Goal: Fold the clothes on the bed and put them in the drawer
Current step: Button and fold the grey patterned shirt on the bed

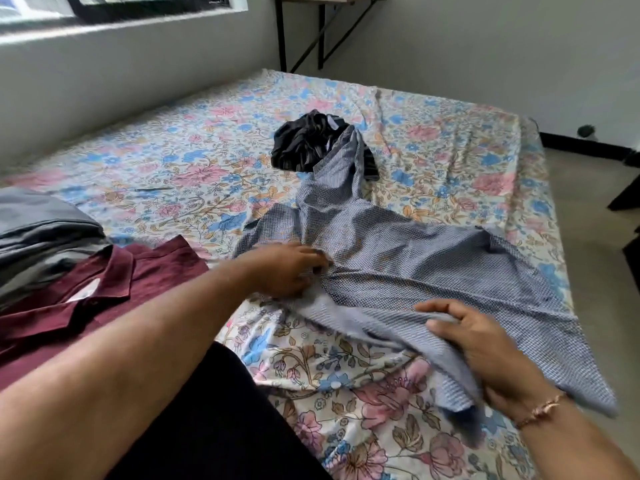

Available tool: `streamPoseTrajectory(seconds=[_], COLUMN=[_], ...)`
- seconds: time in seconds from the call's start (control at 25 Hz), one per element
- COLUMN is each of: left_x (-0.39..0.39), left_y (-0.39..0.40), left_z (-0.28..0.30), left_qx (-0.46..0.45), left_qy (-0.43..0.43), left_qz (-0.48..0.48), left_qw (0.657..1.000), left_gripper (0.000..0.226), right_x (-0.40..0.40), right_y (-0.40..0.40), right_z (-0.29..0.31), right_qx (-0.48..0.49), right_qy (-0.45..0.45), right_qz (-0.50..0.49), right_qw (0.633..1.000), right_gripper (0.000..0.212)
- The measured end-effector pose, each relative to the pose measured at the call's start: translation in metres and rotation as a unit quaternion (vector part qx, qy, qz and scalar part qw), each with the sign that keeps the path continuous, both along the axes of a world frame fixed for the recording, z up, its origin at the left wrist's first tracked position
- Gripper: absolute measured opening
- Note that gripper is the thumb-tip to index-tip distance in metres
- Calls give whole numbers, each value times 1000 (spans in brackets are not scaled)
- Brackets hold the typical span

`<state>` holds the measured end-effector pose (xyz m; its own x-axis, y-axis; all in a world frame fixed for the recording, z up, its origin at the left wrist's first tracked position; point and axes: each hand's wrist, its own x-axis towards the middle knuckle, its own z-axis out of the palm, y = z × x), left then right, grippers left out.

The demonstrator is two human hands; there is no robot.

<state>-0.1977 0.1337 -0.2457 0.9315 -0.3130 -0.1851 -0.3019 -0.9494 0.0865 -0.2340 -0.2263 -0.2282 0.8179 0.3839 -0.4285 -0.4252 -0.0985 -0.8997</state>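
Note:
A blue-and-white checked shirt (426,268) lies rumpled across the middle of the floral bed sheet (180,150), one sleeve stretching toward the far side. My left hand (287,268) pinches a bunch of its cloth near the middle. My right hand (485,348) grips the shirt's near edge, with fabric draped over the palm. A crumpled dark striped garment (304,143) sits further back, partly under the checked sleeve. At the left, a folded maroon polo shirt (86,299) lies beside a stack of folded grey clothes (38,237). No drawer is in view.
The bed sits against the window wall at the left. A wall-mounted shelf on black brackets (322,32) hangs beyond the bed's far end. Bare floor (595,271) runs along the bed's right side, with dark furniture at the right edge.

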Motion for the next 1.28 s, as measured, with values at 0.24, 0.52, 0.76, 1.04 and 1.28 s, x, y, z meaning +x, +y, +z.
streamPoseTrajectory(seconds=[0.24, 0.52, 0.76, 1.04, 1.28], left_x=[10, 10, 5, 2, 0], left_y=[-19, -20, -15, -28, -37], left_z=[-26, -22, -24, -34, -26], left_qx=[45, -45, 37, 53, 33], left_qy=[-122, -129, -33, 34, -98], left_qz=[30, 7, 20, 122, 10], left_qw=[991, 991, 999, 991, 995], left_gripper=[38, 37, 69, 91, 88], right_x=[40, 21, 41, 72, 74], right_y=[-90, -93, -150, -162, -159], right_z=[0, -41, -5, -38, -43], right_qx=[-392, -570, -228, -140, -250], right_qy=[-234, -352, -131, -9, -209], right_qz=[-60, 167, -129, -281, -215], right_qw=[888, 723, 956, 949, 921], right_gripper=[56, 65, 30, 29, 45])
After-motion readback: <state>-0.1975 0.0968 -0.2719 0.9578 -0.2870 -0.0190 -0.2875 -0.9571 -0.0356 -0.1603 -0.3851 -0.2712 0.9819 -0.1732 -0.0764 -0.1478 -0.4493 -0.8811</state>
